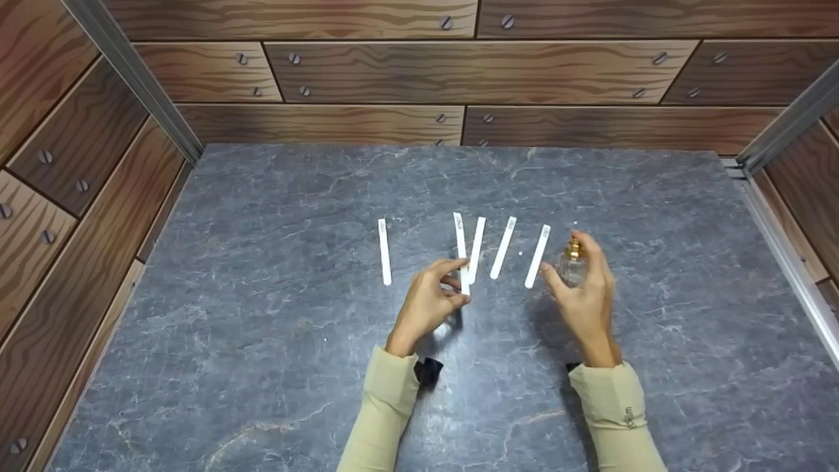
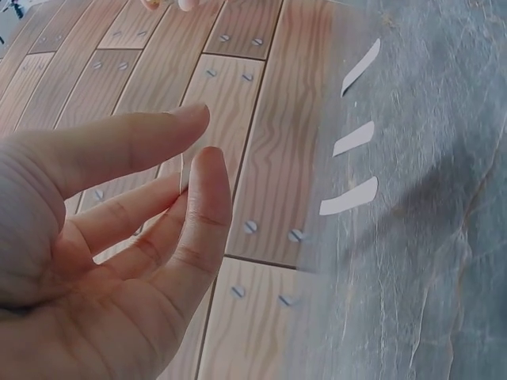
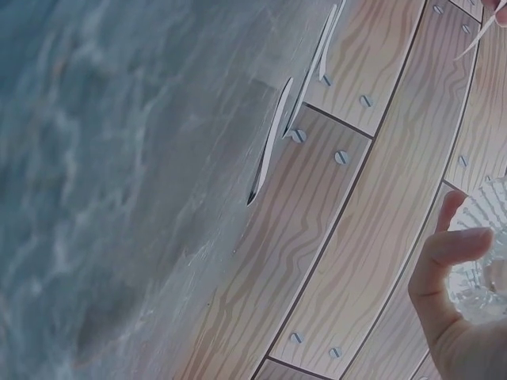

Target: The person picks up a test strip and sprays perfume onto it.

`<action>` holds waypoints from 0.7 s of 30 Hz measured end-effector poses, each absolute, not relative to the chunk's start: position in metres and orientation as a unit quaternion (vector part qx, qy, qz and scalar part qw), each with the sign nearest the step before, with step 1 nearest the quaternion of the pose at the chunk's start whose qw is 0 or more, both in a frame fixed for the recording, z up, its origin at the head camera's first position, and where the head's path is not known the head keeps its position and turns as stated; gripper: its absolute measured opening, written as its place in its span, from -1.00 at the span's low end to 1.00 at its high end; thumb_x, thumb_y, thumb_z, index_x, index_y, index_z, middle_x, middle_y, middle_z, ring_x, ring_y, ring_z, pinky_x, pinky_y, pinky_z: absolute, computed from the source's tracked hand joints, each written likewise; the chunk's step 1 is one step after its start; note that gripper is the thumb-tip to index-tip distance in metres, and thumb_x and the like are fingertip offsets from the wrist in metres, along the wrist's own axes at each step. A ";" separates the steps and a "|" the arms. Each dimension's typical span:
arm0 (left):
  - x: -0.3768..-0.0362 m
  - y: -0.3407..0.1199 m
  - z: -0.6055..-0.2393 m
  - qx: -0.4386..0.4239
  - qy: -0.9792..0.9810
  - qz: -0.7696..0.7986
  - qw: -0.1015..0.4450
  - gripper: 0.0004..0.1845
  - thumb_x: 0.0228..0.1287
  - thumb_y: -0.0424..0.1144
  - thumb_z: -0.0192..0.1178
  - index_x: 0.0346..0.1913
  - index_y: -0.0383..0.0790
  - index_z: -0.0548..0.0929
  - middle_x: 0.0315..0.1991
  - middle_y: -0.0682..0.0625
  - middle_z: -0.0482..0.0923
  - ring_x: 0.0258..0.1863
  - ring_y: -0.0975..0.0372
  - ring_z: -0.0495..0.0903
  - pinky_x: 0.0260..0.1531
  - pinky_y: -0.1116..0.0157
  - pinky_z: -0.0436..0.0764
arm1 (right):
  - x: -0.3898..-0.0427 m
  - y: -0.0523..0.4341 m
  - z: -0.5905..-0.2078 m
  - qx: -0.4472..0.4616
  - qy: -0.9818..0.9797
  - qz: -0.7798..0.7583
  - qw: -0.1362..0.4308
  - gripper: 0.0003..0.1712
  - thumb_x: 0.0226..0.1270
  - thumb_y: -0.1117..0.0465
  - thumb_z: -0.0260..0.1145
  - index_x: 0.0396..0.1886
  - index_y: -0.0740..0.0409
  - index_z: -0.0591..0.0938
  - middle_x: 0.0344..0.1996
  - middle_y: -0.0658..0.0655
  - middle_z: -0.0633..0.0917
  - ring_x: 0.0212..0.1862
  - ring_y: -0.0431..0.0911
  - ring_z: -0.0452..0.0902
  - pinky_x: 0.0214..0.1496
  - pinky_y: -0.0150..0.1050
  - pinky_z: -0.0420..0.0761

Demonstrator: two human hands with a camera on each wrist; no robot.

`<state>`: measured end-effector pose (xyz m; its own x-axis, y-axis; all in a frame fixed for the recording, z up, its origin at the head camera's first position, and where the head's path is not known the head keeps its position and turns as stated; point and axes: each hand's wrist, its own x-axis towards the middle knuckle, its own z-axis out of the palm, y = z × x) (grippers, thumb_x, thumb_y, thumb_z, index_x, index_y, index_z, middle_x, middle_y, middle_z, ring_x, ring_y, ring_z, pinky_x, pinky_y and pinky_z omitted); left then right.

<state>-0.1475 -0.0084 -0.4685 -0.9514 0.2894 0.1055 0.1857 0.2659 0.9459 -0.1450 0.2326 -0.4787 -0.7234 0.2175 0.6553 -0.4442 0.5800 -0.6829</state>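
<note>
Between the thumb and fingers of my left hand [image 1: 427, 298], a white paper test strip [image 1: 461, 239] with small dark print at its far end is pinched. Seen edge-on in the left wrist view, that strip [image 2: 185, 170] is a thin sliver. My right hand [image 1: 588, 301] grips a clear glass perfume bottle [image 1: 571, 270] with a gold spray top [image 1: 574, 246], the index finger at the top. Ribbed glass of the bottle [image 3: 485, 273] shows at the right edge of the right wrist view. The bottle is just right of the rightmost strip [image 1: 537, 256].
Two more white strips, one [image 1: 478, 249] beside the held strip and another [image 1: 503, 248] to its right, lie on the grey marbled table [image 1: 262, 367]. A separate strip [image 1: 385, 252] lies farther left. Wood-patterned walls [image 1: 367, 72] with metal corner rails [image 1: 141, 82] enclose the table.
</note>
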 end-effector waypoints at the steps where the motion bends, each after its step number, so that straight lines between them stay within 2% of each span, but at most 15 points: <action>1: -0.148 -0.009 -0.469 0.145 0.794 0.588 0.045 -0.39 0.10 -0.65 0.38 0.28 -0.48 0.55 0.18 -0.27 0.55 -0.13 0.06 0.68 -0.20 0.42 0.69 | -0.145 0.233 -0.479 0.069 -0.811 0.452 0.365 -0.28 -0.06 0.59 0.55 0.19 0.40 0.53 -0.03 0.39 0.66 -0.04 0.18 0.55 0.18 -0.35 0.42; 13: -0.155 -0.014 -0.473 0.129 0.790 0.596 0.057 -0.40 0.12 -0.63 0.38 0.29 -0.51 0.53 0.34 -0.41 0.38 -0.13 0.03 0.69 -0.22 0.40 0.70 | -0.144 0.232 -0.475 0.069 -0.812 0.453 0.362 -0.28 -0.03 0.55 0.56 0.20 0.37 0.53 0.01 0.40 0.66 0.00 0.22 0.56 0.23 -0.33 0.41; 21: -0.160 -0.016 -0.476 0.125 0.785 0.604 0.056 -0.41 0.13 -0.63 0.37 0.28 -0.52 0.53 0.22 -0.30 0.52 -0.12 0.01 0.67 -0.19 0.38 0.71 | -0.142 0.232 -0.474 0.067 -0.815 0.454 0.353 -0.27 0.00 0.55 0.55 0.23 0.36 0.50 0.04 0.40 0.64 0.04 0.26 0.55 0.26 -0.23 0.42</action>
